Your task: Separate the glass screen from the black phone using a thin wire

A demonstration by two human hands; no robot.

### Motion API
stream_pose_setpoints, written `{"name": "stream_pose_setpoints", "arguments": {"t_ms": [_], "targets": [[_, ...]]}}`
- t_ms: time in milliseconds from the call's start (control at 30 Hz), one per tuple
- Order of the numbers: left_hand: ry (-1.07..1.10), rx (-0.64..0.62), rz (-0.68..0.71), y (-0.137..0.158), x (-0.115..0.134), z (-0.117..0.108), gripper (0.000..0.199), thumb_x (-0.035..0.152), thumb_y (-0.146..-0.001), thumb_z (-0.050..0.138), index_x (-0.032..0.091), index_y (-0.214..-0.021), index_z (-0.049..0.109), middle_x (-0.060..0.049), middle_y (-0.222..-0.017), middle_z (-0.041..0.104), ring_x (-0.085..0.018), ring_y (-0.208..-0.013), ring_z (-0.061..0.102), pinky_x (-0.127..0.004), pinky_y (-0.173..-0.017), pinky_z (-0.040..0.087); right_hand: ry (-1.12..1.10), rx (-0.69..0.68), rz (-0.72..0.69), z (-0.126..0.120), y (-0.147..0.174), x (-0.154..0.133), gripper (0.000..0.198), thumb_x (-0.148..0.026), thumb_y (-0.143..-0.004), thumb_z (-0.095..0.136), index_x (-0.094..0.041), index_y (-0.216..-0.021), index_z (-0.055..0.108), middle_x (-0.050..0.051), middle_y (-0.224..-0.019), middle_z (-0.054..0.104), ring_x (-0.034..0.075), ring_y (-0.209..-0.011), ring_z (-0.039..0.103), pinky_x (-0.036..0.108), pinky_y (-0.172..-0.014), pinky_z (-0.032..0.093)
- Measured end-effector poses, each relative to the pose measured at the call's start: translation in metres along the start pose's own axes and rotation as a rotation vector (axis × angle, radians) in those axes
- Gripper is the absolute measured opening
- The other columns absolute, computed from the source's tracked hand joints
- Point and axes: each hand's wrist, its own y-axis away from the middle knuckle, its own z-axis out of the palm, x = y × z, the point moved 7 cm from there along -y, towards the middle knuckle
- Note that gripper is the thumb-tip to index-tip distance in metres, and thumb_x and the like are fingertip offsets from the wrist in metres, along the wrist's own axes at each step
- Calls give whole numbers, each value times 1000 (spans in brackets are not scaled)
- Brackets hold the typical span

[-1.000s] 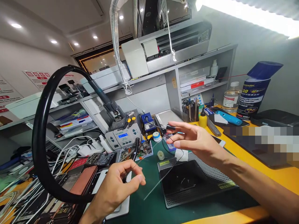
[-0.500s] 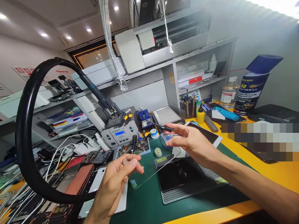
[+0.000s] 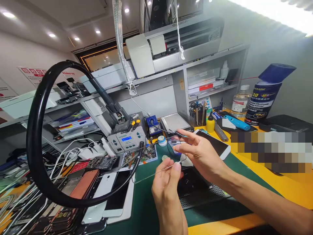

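Note:
A thin clear sheet (image 3: 146,178) is held up over the green mat (image 3: 144,202); its edge shows as a fine pale line, with thin dark curves near it. My left hand (image 3: 168,186) pinches the near edge between thumb and fingers. My right hand (image 3: 195,150) has thumb and fingers closed around the far right end, by a short dark strip whose nature I cannot make out. Below my hands lies a device with a black screen (image 3: 192,186) on a grey perforated pad (image 3: 187,204), partly hidden by my hands and wrists.
A black flexible arm (image 3: 34,137) loops on the left, over stacked phones. Behind stand a soldering station (image 3: 127,140) and a tray of small parts (image 3: 139,155). To the right are a white tablet (image 3: 226,151), a yellow bottle (image 3: 210,124) and a spray can (image 3: 262,101).
My left hand has moved right, from beside the sheet's left part to its near edge close to my right hand, and now pinches it. My right hand has barely moved. The view has shifted slightly.

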Motion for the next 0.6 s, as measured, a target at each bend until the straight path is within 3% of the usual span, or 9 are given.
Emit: {"name": "stream_pose_setpoints", "arguments": {"t_ms": [200,333,500,600], "targets": [[51,48,-49,3,-12,16,31,37,-82,77,18,-105,70,-6,-105,69,-14,-90,61,-26,-73,49,5,-16,-34,6,10,3,74,-19,-66,88,-18,-135,60,3,-85,75,26,-116,63,37,-93,47],[41,18,-9,1,-13,20,26,36,-82,76,17,-99,72,-6,-100,70,-13,-85,60,-26,-73,48,-30,-2,-29,7,14,5,75,-19,-65,89,-17,-135,60,3,-93,75,21,-108,64,31,-85,47],[-5,9,73,-5,-8,15,22,36,-82,76,16,-91,73,-4,-89,71,-12,-79,59,-26,-74,47,-84,-27,-7,10,17,8,75,-18,-66,89,-19,-135,59,0,-91,73,12,-78,62,26,-73,47],[-37,1,132,-8,0,9,20,33,-80,78,16,-88,73,-3,-88,72,-14,-82,62,-27,-78,48,-98,-44,2,11,18,11,73,-16,-66,88,-17,-134,60,0,-89,74,12,-80,64,27,-75,48]]}}
